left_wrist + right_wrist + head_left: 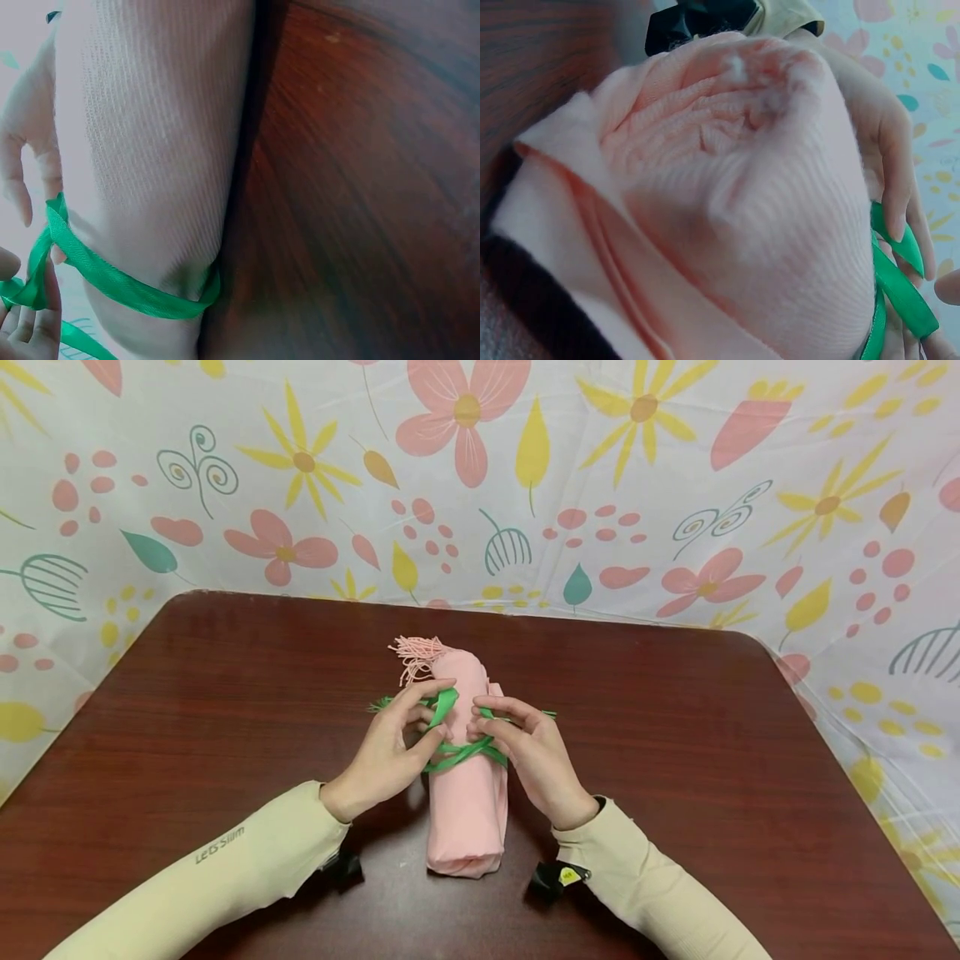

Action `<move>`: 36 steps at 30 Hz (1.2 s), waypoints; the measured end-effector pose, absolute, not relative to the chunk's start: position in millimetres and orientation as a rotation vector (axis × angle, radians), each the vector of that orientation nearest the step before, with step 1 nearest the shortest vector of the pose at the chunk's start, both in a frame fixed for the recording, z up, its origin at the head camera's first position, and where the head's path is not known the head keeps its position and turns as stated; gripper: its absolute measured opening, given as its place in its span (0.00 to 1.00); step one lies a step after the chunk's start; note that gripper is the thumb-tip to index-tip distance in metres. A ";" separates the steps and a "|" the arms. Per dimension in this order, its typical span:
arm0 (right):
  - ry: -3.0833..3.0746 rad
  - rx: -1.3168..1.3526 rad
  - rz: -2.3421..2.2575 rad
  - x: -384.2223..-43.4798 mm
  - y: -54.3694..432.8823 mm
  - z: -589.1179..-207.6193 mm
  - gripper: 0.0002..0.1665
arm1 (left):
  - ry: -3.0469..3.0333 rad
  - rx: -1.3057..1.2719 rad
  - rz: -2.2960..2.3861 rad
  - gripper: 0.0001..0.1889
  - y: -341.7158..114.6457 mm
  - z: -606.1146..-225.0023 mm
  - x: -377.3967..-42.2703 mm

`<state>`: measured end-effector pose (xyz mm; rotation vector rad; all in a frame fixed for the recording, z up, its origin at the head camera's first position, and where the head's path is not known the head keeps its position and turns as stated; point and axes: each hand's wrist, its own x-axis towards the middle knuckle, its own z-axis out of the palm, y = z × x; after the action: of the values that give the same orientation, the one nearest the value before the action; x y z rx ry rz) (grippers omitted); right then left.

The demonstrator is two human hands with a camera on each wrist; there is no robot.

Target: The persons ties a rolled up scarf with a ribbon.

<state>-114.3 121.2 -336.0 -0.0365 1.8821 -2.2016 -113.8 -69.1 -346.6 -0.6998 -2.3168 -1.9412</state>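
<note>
Ribbon [468, 750] between left hand [386, 754], right hand [542, 755]

left forearm [213, 870] slants in toward the cloth roll [463, 818]; left hand [386, 750] is left of the roll, thumb and fingers bent in a pinch. right forearm [652, 881] slants in likewise; right hand [537, 756] is right of the roll, its fingertips over it, pinching.

Pink cloth [465, 818], rolled into a cylinder, fringe [420, 649] at far end, lying on dark wood table [675, 718]; green ribbon [131, 288], wrapped round the roll, crossed on top
</note>
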 end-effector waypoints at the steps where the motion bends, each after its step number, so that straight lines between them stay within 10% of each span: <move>1: 1.863 -0.038 -2.216 -114.3 120.8 -335.6 0.20 | -2.316 -0.703 -1.942 0.26 -68.7 -346.9 -114.1; 36: 1.883 -0.179 -2.093 -114.9 112.1 -333.3 0.14 | -2.338 -0.897 -1.854 0.28 -61.4 -343.7 -118.2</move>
<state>-114.9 112.1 -333.3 -0.1793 1.8827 -2.0933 -118.2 -61.4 -343.7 -0.8967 -2.3378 -1.8540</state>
